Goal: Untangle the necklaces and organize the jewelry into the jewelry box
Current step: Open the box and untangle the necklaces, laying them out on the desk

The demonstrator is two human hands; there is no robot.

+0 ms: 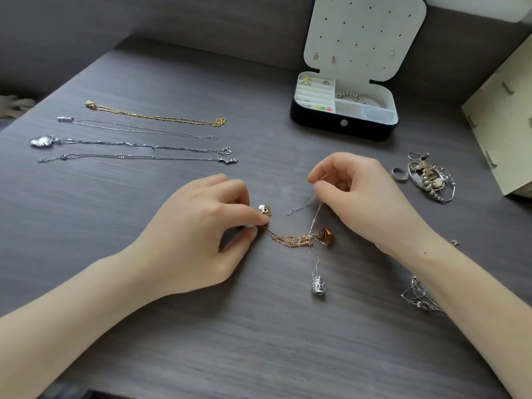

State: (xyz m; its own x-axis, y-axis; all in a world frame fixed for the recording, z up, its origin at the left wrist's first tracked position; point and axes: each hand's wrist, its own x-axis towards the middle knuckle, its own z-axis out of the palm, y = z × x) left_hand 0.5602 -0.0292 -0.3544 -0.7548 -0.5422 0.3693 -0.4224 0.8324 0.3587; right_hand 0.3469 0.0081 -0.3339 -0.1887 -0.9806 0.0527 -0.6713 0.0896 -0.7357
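Necklaces (309, 239) under work, a gold chain (288, 241) knotted with a silver chain (316, 216), lie on the tabletop (259, 341) between your hands. Your left hand (198, 234) pinches the gold chain's end in its fingers (247, 211), apparently to anchor it. Your right hand (365, 197) pinches the silver chain between thumb and forefinger and lifts it, likely to draw it free. Four chains (129, 144) lie straight and apart at far left, presumably so they cannot re-knot. The box (342, 129) stands open beyond: rings (305, 81) in its left slots, bangles (362, 97) rear right, earrings (333, 59) on the lid (365, 30). A loose pile (429, 180) waits at right.
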